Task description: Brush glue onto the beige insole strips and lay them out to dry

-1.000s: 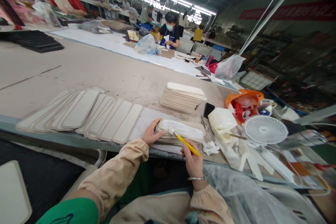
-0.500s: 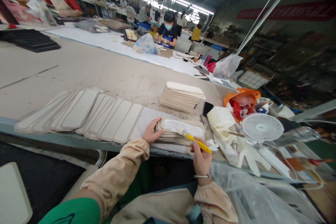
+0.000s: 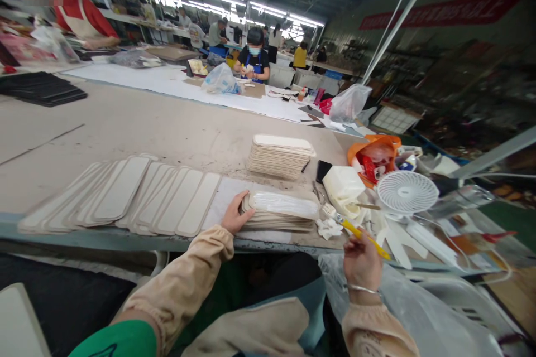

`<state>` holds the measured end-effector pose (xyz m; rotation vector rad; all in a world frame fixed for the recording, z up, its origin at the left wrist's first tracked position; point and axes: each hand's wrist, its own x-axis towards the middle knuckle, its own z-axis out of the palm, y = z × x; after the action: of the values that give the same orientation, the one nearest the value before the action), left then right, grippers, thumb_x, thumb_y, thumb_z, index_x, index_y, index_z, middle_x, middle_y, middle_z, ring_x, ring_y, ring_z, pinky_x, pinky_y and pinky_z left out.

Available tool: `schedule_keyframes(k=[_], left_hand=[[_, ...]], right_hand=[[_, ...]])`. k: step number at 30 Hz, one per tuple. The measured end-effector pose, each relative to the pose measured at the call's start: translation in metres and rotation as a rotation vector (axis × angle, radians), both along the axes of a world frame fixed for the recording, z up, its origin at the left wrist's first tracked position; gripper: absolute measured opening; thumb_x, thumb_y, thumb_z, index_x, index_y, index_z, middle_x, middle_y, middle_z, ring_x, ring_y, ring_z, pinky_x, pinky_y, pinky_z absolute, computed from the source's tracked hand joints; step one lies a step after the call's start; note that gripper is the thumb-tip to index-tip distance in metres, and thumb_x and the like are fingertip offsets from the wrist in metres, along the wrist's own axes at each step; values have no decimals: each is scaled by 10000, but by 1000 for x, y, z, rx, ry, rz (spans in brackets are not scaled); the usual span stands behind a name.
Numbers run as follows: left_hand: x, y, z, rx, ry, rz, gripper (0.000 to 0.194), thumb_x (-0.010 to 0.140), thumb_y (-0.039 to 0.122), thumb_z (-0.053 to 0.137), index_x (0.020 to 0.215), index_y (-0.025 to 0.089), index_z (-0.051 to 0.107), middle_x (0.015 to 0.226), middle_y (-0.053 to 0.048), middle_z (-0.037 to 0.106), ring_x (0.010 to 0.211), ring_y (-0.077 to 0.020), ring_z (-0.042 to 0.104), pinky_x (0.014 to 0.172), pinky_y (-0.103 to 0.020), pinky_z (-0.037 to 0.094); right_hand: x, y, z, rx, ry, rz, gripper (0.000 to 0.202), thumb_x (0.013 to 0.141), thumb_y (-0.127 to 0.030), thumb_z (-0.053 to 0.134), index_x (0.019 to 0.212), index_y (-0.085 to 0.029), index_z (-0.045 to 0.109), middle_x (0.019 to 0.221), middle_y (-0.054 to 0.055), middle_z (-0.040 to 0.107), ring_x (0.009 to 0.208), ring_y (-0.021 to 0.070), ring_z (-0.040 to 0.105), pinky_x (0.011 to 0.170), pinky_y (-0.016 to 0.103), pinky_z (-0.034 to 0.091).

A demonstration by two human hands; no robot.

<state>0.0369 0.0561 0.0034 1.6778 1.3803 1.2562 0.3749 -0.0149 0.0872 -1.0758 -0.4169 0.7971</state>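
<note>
At the near edge of the table [image 3: 176, 128], I am gripping the left end of the near stack of rounded panels [image 3: 276, 222] between thumb and fingers of my left hand [image 3: 236, 214]. My right hand [image 3: 362, 259] is clasping a yellow-handled brush [image 3: 349, 226] to its right, bristles off the stack. The top panel is wearing a streaky white coat [image 3: 285, 202] along most of its length, looking nearly covered. Fanned panels [image 3: 125, 192] at left and a far stack [image 3: 280, 159] are showing no such streaks; whether they are finished, I cannot tell.
</note>
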Motion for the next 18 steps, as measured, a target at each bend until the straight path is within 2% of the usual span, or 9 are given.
schedule_keyframes(k=[3, 5, 8, 11, 14, 18], left_hand=[[-2, 3, 0, -25, -42, 27, 721, 802, 512, 588, 1396, 158, 385, 1445, -160, 427, 1297, -280, 467, 1078, -434, 405], [-4, 6, 5, -13, 37, 7, 749, 795, 509, 596, 1416, 160, 364, 1467, -160, 402, 1328, -290, 434, 1112, -453, 362], [-4, 13, 20, 36, 237, -95, 792, 772, 497, 637, 1429, 146, 369, 1477, -174, 402, 1376, -329, 367, 1158, -504, 275], [-3, 24, 34, 49, 375, -205, 842, 720, 476, 699, 1430, 145, 388, 1485, -184, 400, 1397, -379, 319, 1150, -553, 260], [-1, 34, 41, 20, 473, -251, 849, 682, 451, 735, 1413, 161, 416, 1454, -179, 443, 1371, -388, 359, 1121, -571, 295], [2, 36, 51, 30, 539, -229, 781, 684, 421, 730, 1372, 158, 468, 1369, -177, 522, 1290, -375, 456, 1097, -556, 329]], right_hand=[[24, -18, -6, -4, 69, 23, 303, 626, -311, 742, 877, -173, 643, 589, -66, 499, 509, 41, 459, 433, 116, 364], [39, -35, -10, -10, 88, 34, 282, 634, -309, 735, 862, -173, 641, 585, -63, 489, 497, 44, 442, 420, 124, 364], [55, -61, -13, -18, 131, 42, 238, 636, -297, 731, 818, -173, 640, 577, -56, 467, 487, 49, 419, 402, 134, 362], [63, -83, -10, -44, 204, 13, 239, 606, -279, 741, 805, -179, 653, 578, -45, 458, 495, 56, 410, 398, 137, 370], [65, -99, -4, -55, 236, -21, 232, 579, -260, 739, 787, -192, 660, 579, -39, 428, 508, 60, 401, 396, 141, 355], [76, -117, -3, -73, 203, -27, 177, 586, -278, 703, 752, -230, 666, 592, -14, 373, 497, 91, 386, 366, 204, 300]])
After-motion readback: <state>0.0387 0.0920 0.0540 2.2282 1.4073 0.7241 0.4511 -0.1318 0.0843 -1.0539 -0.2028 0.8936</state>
